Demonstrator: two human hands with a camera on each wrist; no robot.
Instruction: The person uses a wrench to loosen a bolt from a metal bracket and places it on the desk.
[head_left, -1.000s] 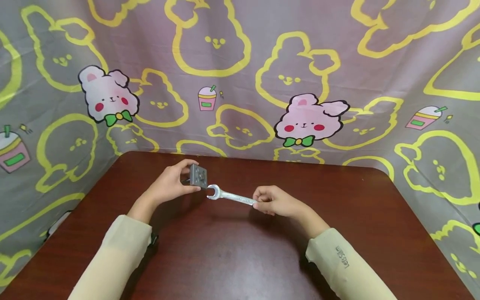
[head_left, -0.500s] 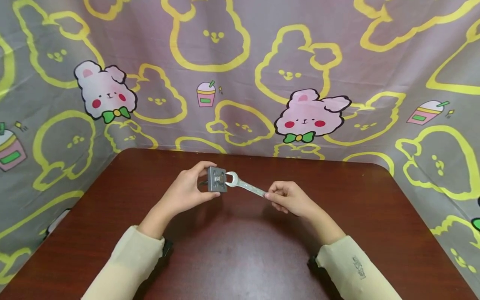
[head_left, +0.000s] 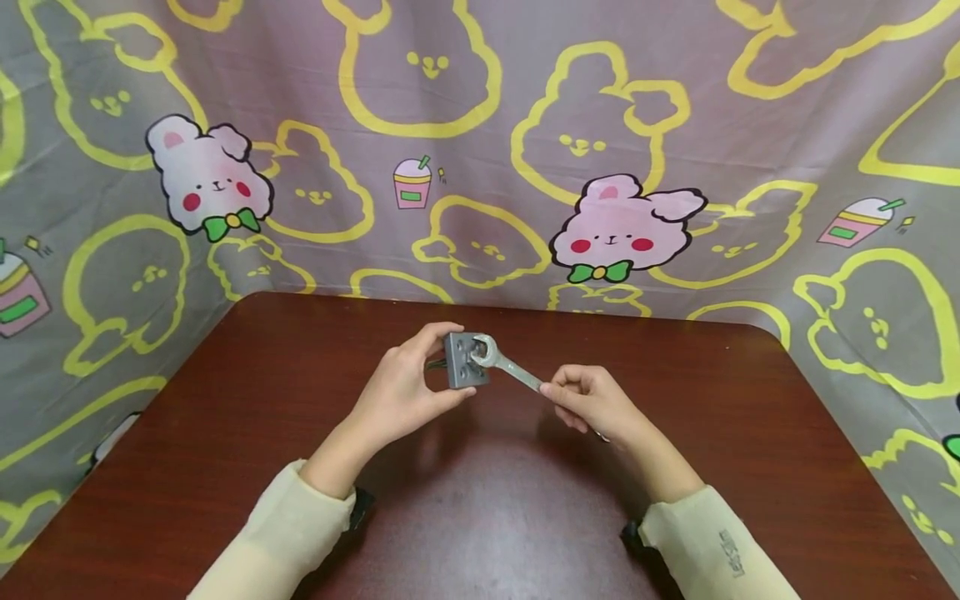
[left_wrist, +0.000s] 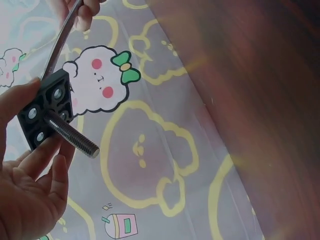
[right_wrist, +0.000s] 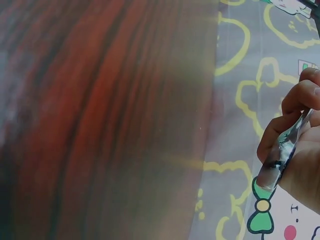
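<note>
My left hand [head_left: 393, 387] holds a small grey square plate [head_left: 454, 371] by its edges, raised above the table. From the plate's left-facing side sticks a threaded bolt [left_wrist: 75, 135], and metal-lined holes show at its corners in the left wrist view. My right hand [head_left: 592, 402] pinches the shank of a silver wrench [head_left: 516, 373]. The wrench's open end lies over the middle of the plate's other face, at the bolt's head; whether it fits around the head I cannot tell. The wrench's far end [right_wrist: 280, 157] passes under the right fingers in the right wrist view.
Both hands are over a dark red-brown table [head_left: 480, 517] with rounded back corners. A grey-pink curtain [head_left: 480, 67] printed with yellow outlines and rabbits hangs behind it and along both sides. Dark bands sit at both sleeve cuffs.
The left hand has brought the plate rightward and turned its face more toward the head camera. The right hand has shifted right, and the wrench's open end has gone from beside the plate onto its face.
</note>
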